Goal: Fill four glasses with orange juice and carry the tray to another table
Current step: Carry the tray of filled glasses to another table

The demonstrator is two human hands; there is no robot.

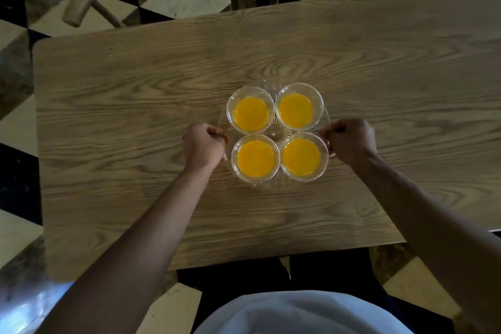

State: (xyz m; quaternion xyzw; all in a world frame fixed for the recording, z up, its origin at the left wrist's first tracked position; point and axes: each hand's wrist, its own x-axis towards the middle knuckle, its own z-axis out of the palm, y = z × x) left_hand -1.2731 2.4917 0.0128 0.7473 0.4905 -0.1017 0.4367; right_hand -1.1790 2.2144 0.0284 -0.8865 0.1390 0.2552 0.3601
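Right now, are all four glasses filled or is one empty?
All filled: each of the four glasses on the clear tray shows orange juice.

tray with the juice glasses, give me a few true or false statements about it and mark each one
1. All four glasses on the clear tray hold orange juice. True.
2. The left hand lies flat and open on the wooden table. False: it is closed on the tray's left edge.
3. The right hand grips the tray's right edge. True.
4. A juice bottle stands on the table beside the tray. False: no bottle is in view.
5. The glasses stand in a single row. False: they form a two-by-two square.
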